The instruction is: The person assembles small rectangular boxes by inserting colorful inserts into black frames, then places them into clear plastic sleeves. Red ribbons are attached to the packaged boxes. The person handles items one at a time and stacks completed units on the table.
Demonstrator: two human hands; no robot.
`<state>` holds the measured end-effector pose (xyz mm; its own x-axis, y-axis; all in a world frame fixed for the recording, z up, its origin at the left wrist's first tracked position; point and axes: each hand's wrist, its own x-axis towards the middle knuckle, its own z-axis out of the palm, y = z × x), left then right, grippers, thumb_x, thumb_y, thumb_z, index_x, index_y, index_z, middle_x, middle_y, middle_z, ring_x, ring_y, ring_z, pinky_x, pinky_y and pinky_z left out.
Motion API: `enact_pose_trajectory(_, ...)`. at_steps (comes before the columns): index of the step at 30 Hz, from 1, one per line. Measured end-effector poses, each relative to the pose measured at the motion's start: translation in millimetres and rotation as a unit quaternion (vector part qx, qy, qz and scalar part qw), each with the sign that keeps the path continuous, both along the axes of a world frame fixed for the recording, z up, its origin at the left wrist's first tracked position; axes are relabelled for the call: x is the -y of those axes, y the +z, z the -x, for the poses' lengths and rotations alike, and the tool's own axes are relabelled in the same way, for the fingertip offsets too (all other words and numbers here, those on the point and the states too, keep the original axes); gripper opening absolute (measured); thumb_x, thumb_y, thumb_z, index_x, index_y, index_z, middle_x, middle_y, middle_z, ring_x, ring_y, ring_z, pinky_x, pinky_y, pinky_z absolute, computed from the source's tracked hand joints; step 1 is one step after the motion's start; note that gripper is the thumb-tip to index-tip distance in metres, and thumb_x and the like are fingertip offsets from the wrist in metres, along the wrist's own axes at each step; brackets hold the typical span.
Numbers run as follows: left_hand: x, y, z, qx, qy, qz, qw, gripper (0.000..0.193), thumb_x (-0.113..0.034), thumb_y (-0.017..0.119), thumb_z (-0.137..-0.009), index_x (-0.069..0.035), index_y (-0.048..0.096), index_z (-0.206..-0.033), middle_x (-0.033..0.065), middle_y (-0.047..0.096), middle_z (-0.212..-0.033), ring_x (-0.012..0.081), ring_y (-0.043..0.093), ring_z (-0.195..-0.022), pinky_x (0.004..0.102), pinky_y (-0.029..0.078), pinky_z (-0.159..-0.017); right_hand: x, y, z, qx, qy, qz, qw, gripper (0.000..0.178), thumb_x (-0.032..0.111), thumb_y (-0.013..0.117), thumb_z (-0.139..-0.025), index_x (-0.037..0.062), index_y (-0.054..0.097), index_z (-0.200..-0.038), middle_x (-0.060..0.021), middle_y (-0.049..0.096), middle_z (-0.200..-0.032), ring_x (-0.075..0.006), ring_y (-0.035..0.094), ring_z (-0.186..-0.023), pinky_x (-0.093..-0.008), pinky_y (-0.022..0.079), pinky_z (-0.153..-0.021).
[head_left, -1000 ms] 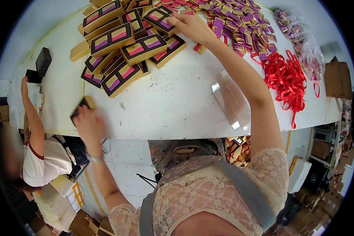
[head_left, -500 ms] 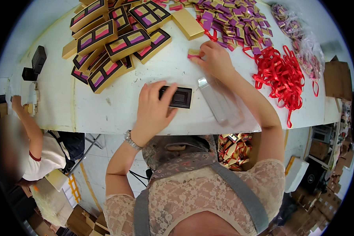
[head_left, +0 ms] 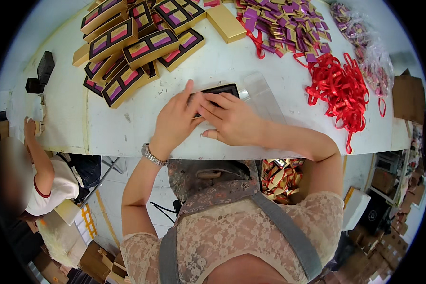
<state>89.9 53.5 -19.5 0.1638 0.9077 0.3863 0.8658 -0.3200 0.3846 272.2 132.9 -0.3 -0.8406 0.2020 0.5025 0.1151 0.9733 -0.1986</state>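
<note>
A shallow box with a black tray insert and gold edge (head_left: 228,89) lies tilted on the table in front of me. My left hand (head_left: 174,118), with a metal-band watch on the wrist, is at the box's left end, fingers spread and one raised. Over the tray's near part rests my right hand (head_left: 234,118), its bent fingers close together and meeting the left fingertips. Whatever is under them is hidden. A clear plastic sleeve (head_left: 265,97) lies by the box's right end, partly behind my right hand.
Filled gold boxes (head_left: 151,47) are stacked at the far left, beside a closed gold box (head_left: 226,23). Small purple-and-gold packets (head_left: 288,23) are heaped at the back. Red ribbons (head_left: 338,92) pile up at right, near a clear bag (head_left: 371,66). Another person's arm (head_left: 42,165) shows at left.
My right hand has come from the far side with a small pink-and-gold packet down onto the tray; the packet is now out of sight. The box has tilted, its right end farther away.
</note>
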Motion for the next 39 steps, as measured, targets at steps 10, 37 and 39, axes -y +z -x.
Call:
enact_pose_trajectory(10, -6, 0, 3, -0.055, -0.004, -0.029, 0.998, 0.059, -0.019, 0.075, -0.07, -0.013, 0.057, -0.126, 0.0108, 0.046, -0.141, 0.0284, 0.052, -0.114, 0.0368, 0.045, -0.09, -231, -15, -37, 0.068, -0.17, -0.254, 0.95, 0.035, 0.009, 0.062, -0.076, 0.0134, 0.063, -0.111, -0.0039, 0.059, -0.111, -0.0242, 0.054, -0.104, -0.0366, 0.048, -0.086)
enact_pose_trajectory(37, 0, -7, 7, 0.01, 0.006, -0.01, 1.0, 0.055, -0.015, 0.071, -0.076, -0.013, 0.055, -0.128, 0.0083, 0.043, -0.142, 0.0288, 0.047, -0.119, 0.0381, 0.041, -0.099, -62, -2, -20, 0.067, 0.033, 0.226, 0.971, 0.031, -0.006, 0.057, -0.077, 0.0091, 0.064, -0.104, -0.0083, 0.06, -0.123, -0.0273, 0.05, -0.122, -0.0442, 0.044, -0.098)
enact_pose_trajectory(39, 0, -6, 7, 0.016, -0.001, -0.008, 1.0, 0.055, -0.015, 0.071, -0.076, -0.013, 0.055, -0.128, 0.0081, 0.043, -0.142, 0.0287, 0.047, -0.12, 0.038, 0.041, -0.099, -49, 1, -26, 0.07, 0.037, 0.135, 0.988, 0.031, -0.004, 0.059, -0.077, 0.0102, 0.065, -0.104, -0.0091, 0.058, -0.129, -0.0286, 0.049, -0.125, -0.0487, 0.042, -0.1)
